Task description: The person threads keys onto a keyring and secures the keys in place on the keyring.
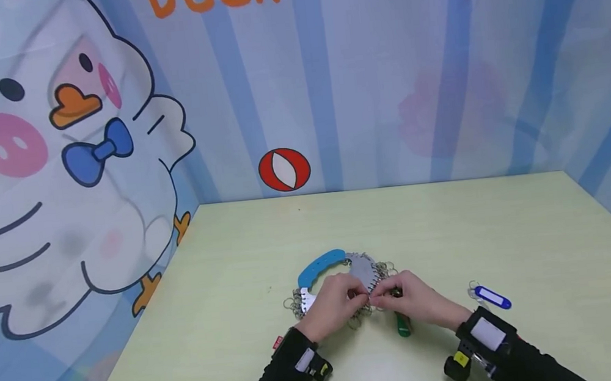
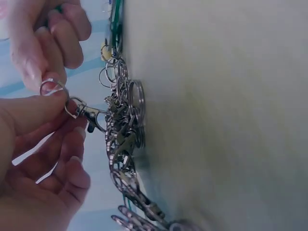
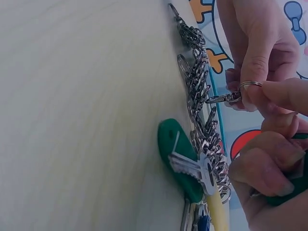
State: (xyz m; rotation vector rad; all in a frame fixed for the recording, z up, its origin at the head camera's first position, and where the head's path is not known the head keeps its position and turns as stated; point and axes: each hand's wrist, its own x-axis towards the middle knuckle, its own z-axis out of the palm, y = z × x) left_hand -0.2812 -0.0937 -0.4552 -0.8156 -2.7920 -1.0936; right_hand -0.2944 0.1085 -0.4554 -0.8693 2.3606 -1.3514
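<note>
My left hand (image 1: pixel 333 303) pinches a small metal split key ring (image 2: pixel 61 84) between thumb and fingers. A swivel clasp (image 2: pixel 91 115) extends from that ring toward a row of metal clasps and rings. Opposite it, my right hand (image 1: pixel 421 299) has its thumb and forefinger at the same key ring; its other fingers curl round a green key tag (image 3: pixel 281 198). Beneath both hands lies a curved holder with a blue section (image 1: pixel 321 267), a grey section (image 1: pixel 361 267) and a white section (image 1: pixel 307 299), edged with several clasps and rings. My hands partly cover it.
Below the right hand is a green tag (image 1: pixel 403 325); the right wrist view shows a toothed key (image 3: pixel 185 165) across a green tag. A blue key tag (image 1: pixel 492 297) with a ring lies right on the table (image 1: pixel 375 220). A small red tag (image 1: pixel 278 342) shows beside the left wrist.
</note>
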